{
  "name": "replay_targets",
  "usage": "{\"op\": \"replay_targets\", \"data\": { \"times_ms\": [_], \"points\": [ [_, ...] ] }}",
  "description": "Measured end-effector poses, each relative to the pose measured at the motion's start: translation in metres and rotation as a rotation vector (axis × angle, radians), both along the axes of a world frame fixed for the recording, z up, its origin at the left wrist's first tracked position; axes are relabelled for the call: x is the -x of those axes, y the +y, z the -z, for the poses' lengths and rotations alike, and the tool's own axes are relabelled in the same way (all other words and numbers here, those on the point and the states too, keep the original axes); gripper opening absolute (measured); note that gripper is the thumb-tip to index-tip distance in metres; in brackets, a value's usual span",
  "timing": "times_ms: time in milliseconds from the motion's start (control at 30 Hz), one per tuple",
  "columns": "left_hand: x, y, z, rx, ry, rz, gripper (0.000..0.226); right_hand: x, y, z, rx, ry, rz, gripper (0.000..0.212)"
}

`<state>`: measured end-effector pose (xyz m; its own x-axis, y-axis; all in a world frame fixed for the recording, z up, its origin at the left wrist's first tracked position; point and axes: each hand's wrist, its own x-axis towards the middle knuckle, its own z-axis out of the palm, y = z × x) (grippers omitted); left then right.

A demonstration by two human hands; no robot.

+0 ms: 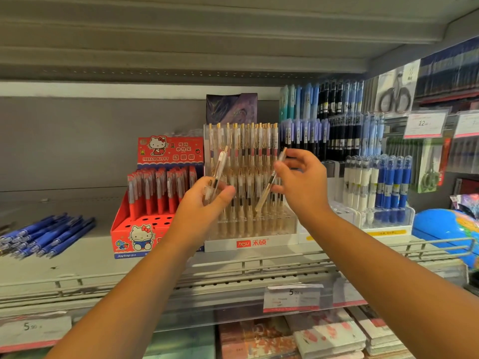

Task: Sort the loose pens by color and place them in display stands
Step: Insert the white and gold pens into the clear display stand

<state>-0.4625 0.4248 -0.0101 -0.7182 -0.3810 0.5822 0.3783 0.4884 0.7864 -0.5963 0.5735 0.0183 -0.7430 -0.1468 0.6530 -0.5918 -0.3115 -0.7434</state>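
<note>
A clear stand with a white base (250,242) on the shelf holds several rows of beige pens with gold clips (243,141). My left hand (207,200) grips a beige pen (219,167) upright in front of the stand's left side. My right hand (303,182) pinches a second beige pen (269,182) between thumb and fingers, tilted, its tip low over the stand's front rows. A pile of loose blue pens (49,235) lies on the shelf at far left. A red Hello Kitty stand (132,229) with red pens is next to the clear one.
Right of the clear stand is a stand with white and blue pens (381,182); tiers of blue, purple and black pens (329,120) rise behind it. A blue globe (445,226) sits far right. A wire rail (233,270) edges the shelf; price tags and notebooks lie below.
</note>
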Motion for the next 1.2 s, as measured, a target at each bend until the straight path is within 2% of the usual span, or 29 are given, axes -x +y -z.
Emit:
{"op": "replay_targets", "data": {
  "times_ms": [67, 133, 400, 567, 733, 967, 1033, 1100, 1200],
  "points": [
    [0.000, -0.001, 0.000, -0.106, -0.018, 0.097, 0.003, 0.007, 0.003, 0.004, 0.002, 0.031, 0.066, 0.023],
    [0.000, -0.003, 0.000, -0.153, -0.027, 0.122, 0.013, 0.013, 0.005, 0.007, 0.020, 0.045, 0.107, 0.022],
    [0.002, 0.003, -0.001, -0.091, -0.049, 0.023, 0.019, 0.015, 0.001, 0.011, -0.086, 0.211, 0.211, 0.021],
    [0.000, 0.007, -0.003, -0.145, -0.003, 0.093, 0.020, 0.017, -0.002, 0.013, -0.174, 0.234, 0.210, 0.019],
    [0.000, 0.009, -0.002, -0.158, 0.006, 0.114, 0.024, 0.020, -0.006, 0.018, -0.331, 0.210, 0.146, 0.008],
    [0.001, 0.008, 0.000, -0.133, -0.057, 0.142, 0.027, 0.020, -0.005, 0.015, -0.464, 0.282, 0.271, 0.006],
    [0.002, 0.008, 0.000, -0.125, -0.060, 0.136, 0.028, 0.018, -0.004, 0.014, -0.469, 0.293, 0.303, 0.004],
    [0.002, 0.007, 0.000, -0.129, -0.058, 0.138, 0.029, 0.013, -0.004, 0.013, -0.437, 0.316, 0.345, 0.012],
    [0.002, 0.006, 0.000, -0.121, -0.053, 0.143, 0.029, -0.003, -0.005, 0.006, -0.273, 0.339, 0.285, 0.018]
  ]
}}
